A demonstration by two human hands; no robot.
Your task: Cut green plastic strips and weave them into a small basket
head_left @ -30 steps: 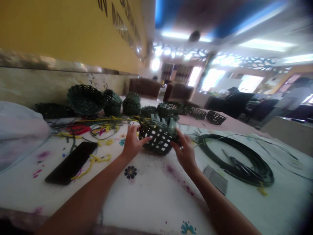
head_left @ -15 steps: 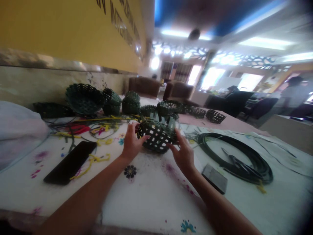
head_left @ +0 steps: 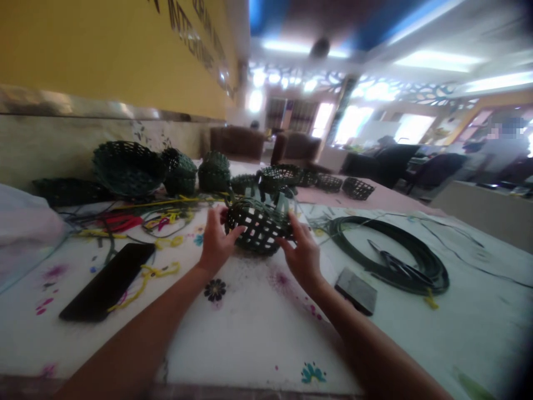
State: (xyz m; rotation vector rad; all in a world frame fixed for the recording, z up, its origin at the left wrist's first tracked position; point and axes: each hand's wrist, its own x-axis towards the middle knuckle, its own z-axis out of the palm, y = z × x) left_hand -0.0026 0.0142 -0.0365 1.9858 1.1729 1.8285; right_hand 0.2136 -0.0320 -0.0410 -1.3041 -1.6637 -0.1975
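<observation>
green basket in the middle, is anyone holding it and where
Yes. The dark green woven basket is held between both hands: left hand on its left side, right hand on its right side, fingers against the weave.

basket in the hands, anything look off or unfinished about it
The green woven basket, held between the left hand and right hand, has loose strip ends sticking up unevenly from its rim, unlike the baskets by the wall. No damage shows.
</observation>
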